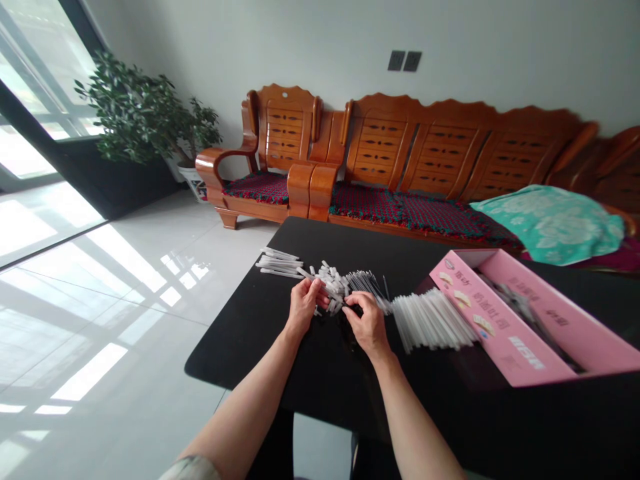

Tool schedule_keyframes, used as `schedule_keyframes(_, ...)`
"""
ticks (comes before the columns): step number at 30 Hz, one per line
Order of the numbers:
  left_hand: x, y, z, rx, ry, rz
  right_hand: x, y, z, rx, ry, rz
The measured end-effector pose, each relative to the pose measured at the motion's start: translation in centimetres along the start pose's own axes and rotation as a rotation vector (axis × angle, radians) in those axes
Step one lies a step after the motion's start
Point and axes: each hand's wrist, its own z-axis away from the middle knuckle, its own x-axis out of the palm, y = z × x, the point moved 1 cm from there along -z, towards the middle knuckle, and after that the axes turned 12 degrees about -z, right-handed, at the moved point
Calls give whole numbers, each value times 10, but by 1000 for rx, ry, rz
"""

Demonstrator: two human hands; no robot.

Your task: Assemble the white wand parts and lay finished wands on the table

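My left hand [303,308] is closed around a white pen [306,273], whose end sticks out past the thumb toward the upper left. My right hand [369,323] has thumb and forefinger brought close together beside a heap of short white caps [333,277]. What lies between its fingertips is too small to make out. Just beyond this hand is a bundle of thin grey pen refills [365,281]. Translucent white pen barrels [433,320] lie side by side to its right. Several white pens [280,261] form a row beyond my left hand.
A pink open box [500,333] with grey items inside stands on the right of the black table [250,333]. Behind the table are a wooden sofa [435,153] and a wooden armchair [283,137]. A turquoise cloth [550,223] drapes over the sofa seat.
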Motion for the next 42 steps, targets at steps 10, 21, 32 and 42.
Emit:
schedule_keyframes(10, -5, -7, -6, 0, 127, 42, -5, 7, 1, -42, 33, 163)
schedule_keyframes(21, 1, -4, -2, -7, 24, 1, 0, -1, -1, -99, -29, 72)
schedule_keyframes(32, -16, -2, -7, 32, 334, 48, -44, 37, 6, -52, 341, 350)
schedule_keyframes(42, -3, 3, 0, 6, 7, 63, -46, 49, 12, 76, 363, 524)
